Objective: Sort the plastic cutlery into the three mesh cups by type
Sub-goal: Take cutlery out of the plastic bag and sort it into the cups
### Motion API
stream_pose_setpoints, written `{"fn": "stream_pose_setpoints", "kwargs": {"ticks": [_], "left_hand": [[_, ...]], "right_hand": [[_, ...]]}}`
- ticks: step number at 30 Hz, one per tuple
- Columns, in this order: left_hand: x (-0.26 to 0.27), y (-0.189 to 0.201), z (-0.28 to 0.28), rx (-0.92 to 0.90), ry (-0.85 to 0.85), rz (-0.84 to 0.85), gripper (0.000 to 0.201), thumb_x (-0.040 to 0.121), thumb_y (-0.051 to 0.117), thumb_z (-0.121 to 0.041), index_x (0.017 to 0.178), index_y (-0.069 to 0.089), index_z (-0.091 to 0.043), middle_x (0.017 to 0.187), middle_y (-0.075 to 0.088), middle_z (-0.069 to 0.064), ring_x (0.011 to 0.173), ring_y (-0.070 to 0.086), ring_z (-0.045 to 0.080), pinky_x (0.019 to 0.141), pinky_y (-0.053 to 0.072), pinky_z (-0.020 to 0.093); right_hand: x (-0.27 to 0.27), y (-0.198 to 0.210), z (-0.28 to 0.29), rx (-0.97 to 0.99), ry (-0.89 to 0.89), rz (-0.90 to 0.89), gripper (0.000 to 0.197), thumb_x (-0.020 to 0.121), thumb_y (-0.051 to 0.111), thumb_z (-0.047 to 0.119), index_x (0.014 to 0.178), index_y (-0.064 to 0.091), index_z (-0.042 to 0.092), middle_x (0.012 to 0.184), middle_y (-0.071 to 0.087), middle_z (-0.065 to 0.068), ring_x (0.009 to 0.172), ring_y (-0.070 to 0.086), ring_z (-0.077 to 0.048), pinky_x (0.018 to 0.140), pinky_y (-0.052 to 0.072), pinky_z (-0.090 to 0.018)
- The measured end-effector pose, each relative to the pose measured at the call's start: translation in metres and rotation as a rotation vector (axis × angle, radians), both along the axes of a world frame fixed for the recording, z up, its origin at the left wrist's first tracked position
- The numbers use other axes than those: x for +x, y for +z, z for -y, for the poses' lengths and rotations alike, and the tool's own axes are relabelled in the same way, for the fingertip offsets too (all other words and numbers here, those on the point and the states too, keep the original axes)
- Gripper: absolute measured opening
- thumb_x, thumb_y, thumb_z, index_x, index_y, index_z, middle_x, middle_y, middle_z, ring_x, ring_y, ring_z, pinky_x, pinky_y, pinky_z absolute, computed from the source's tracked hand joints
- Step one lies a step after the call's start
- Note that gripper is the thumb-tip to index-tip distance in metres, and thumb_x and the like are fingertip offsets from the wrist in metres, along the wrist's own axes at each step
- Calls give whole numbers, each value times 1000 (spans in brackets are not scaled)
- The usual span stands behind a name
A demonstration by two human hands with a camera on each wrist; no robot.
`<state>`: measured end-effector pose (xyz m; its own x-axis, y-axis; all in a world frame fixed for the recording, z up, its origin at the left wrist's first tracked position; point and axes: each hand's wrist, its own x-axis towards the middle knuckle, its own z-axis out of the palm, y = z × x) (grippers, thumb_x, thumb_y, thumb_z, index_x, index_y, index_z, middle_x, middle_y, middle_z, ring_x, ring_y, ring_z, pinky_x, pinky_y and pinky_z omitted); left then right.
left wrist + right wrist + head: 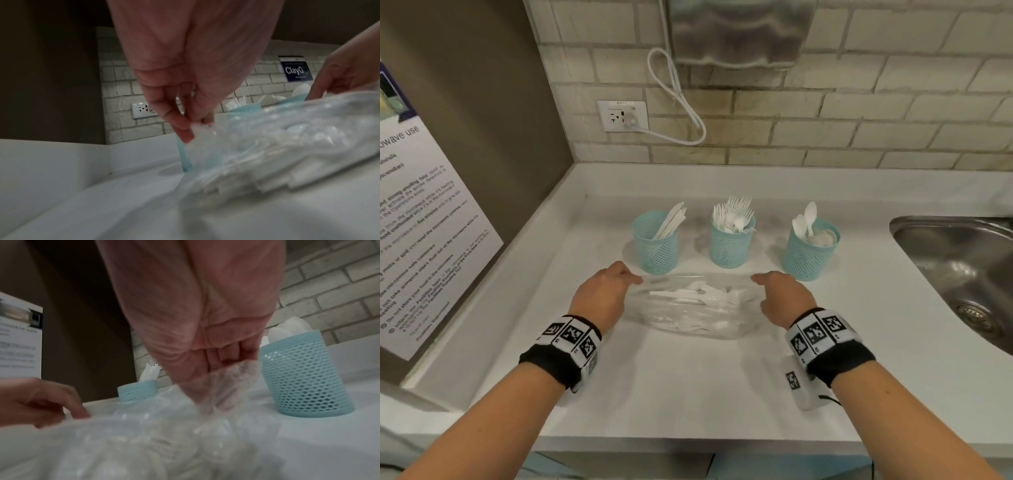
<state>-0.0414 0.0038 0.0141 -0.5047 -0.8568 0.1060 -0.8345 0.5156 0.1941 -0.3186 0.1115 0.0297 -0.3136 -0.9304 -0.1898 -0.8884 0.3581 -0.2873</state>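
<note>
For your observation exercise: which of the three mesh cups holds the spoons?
The rightmost mesh cup, nearest the sink; rounded bowls show above its rim.

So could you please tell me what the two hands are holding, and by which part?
Both hold the clear bag: left hand pinches its left edge, right hand its right.

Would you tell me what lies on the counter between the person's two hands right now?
A clear plastic bag of white cutlery lies between the left hand and the right hand; each pinches one end, as the head view shows.
</note>
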Motion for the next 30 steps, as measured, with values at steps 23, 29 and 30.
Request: {"fn": "stream_pose_setpoints", "kwargs": {"ticks": [23, 29, 30], "left_hand": [[-65, -20, -20, -8, -290, 335, 89, 66, 67, -61, 138, 33, -22, 129, 40, 1, 120, 38, 21, 102, 27, 33], [-76, -24, -19, 83, -314, 312, 81, 71, 63, -62, 137, 31, -26, 126, 37, 5, 115, 42, 26, 99, 37, 42], [-76, -25, -18, 91, -321, 321, 79, 73, 62, -61, 137, 30, -28, 125, 37, 6, 115, 42, 27, 98, 37, 42]], "right_hand": [[45, -26, 20, -39, 271, 39, 37, 89, 56, 24, 125, 54, 23, 125, 54, -3, 115, 48, -26, 95, 42, -39], [40, -27, 16, -159, 255, 209, 46, 81, 60, 8, 124, 55, 24, 123, 56, -1, 118, 48, -21, 99, 42, -33], [35, -27, 14, -161, 231, 193, 50, 81, 59, 8, 127, 53, 23, 126, 53, -1, 120, 45, -21, 101, 40, -32]]}}
